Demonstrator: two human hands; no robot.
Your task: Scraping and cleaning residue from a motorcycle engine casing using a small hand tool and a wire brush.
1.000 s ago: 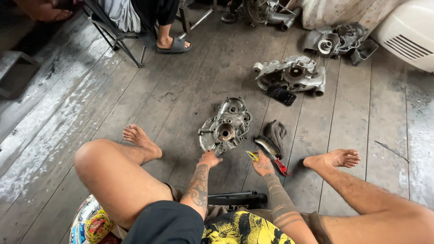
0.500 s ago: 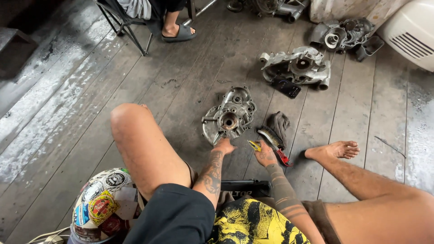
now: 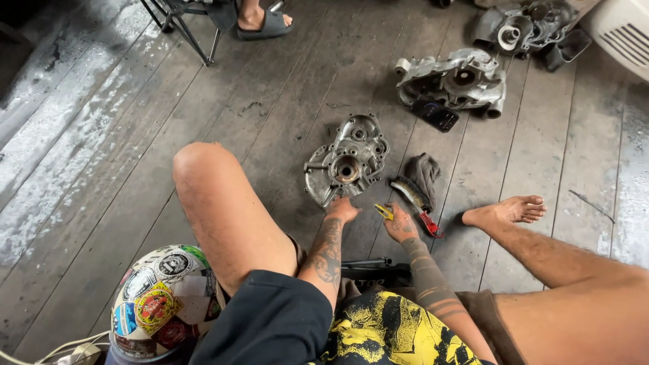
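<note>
I sit on a grey plank floor with a metal engine cover (image 3: 348,162) lying flat in front of me. My left hand (image 3: 341,209) rests on the floor against the cover's near edge, fingers down and holding nothing. My right hand (image 3: 400,223) is on the floor to its right, closed around a small yellow-handled tool (image 3: 384,211). Just beyond lie a wire brush with a red handle (image 3: 414,201) and a dark rag (image 3: 424,170).
A larger engine case (image 3: 454,80) with a dark phone-like slab (image 3: 436,115) lies farther off; more engine parts (image 3: 524,28) sit at the top right. Another person's sandalled foot (image 3: 262,21) and folding chair legs (image 3: 193,30) are at the top. A stickered helmet (image 3: 162,297) sits beside my left leg.
My left knee has risen and drawn in. The view has tilted down and closer to the cover. Both hands stay near the cover's front edge.
</note>
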